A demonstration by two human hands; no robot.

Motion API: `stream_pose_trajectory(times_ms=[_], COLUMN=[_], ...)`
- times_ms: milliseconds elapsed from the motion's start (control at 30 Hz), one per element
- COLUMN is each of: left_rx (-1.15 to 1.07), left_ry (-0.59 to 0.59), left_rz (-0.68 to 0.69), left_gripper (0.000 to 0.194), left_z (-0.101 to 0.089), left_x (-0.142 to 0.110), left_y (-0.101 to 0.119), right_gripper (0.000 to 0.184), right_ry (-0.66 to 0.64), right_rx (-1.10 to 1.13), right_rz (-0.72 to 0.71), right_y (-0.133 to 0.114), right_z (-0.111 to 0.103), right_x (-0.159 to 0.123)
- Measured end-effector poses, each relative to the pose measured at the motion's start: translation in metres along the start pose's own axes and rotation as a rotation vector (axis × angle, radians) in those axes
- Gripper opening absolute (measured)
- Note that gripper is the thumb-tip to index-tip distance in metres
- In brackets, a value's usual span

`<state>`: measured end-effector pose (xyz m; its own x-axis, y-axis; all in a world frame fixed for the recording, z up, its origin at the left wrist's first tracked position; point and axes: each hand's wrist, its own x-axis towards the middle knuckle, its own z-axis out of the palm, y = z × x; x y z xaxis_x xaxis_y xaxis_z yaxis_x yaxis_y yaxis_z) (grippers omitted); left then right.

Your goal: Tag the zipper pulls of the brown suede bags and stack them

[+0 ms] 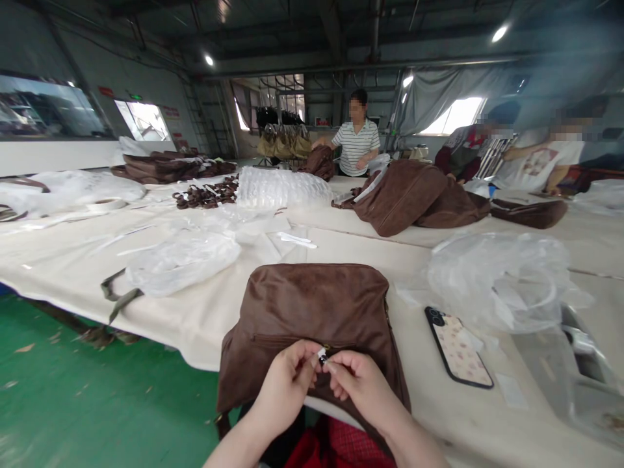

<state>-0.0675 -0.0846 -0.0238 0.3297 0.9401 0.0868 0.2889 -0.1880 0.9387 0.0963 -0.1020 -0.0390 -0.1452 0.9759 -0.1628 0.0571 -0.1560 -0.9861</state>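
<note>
A brown leather-look bag [316, 299] lies in front of me at the table's near edge, its zip pocket running across the upper face. Over that zip, my left hand [292, 380] pinches a small white-and-black piece [322, 355] between thumb and fingertips. My right hand [358, 380] is closed on the same piece from the other side, fingertips nearly meeting the left ones. What the piece is cannot be made out. A metal zip pull shows just above the fingers, close to the piece.
A phone in a patterned case [461, 348] and clear plastic bags [507, 283] lie to the right. More brown bags [409, 195] and a bubble-wrap roll [283, 187] are farther back. A strap [119, 296] hangs at the left edge. Several people stand across the table [205, 331].
</note>
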Motion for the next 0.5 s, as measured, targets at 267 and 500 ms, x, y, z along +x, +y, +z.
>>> stream_pose_trajectory(times_ms=[267,500], left_rx=[-0.157,0.174], left_ry=[0.081,0.188], left_rz=[-0.061,0.068], left_gripper=[0.021,0.018], left_z=[0.014,0.018], left_x=[-0.016,-0.029], left_y=[0.016,0.014], right_gripper=[0.039,0.032], right_ry=[-0.084,-0.002], right_rx=[0.049,0.032], right_rz=[0.003,0.109], right_y=[-0.002,-0.001], right_z=[0.007,0.012], right_x=[0.009,0.008])
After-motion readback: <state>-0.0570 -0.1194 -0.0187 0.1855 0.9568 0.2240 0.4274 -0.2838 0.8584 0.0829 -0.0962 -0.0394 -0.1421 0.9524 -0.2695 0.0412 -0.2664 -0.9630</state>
